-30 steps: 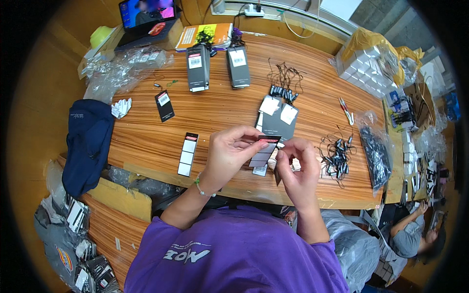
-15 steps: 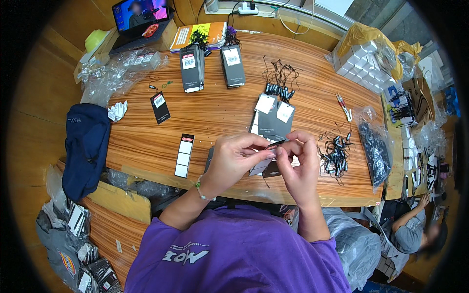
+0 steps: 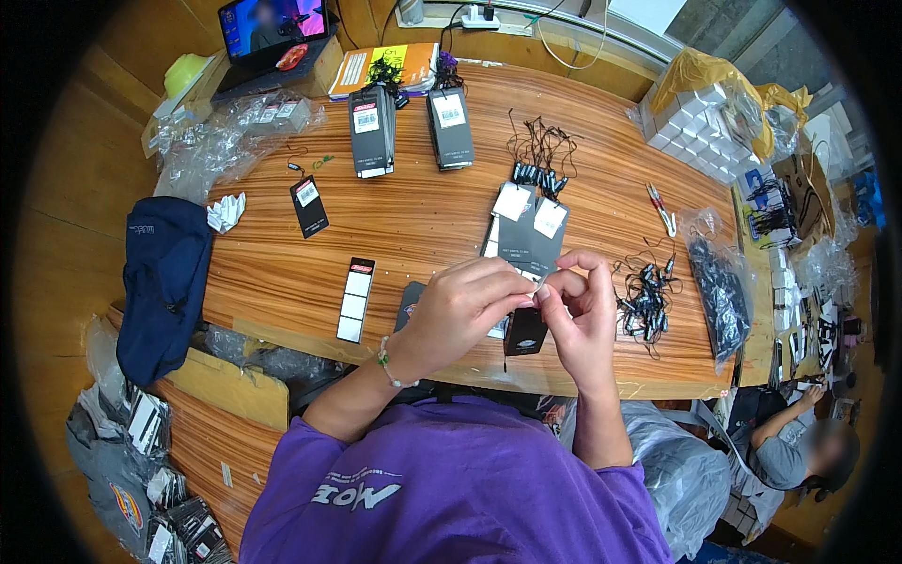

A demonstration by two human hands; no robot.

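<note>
Sticker strip beside hands

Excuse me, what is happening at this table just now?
A person in a purple shirt works at a long wooden table. The left hand and right hand meet over a small dark rectangular card tag, pinching something thin between the fingertips; what it is cannot be told. A heap of black string loops lies beside the right hand, and two stacks of dark tags stand farther back.
</note>
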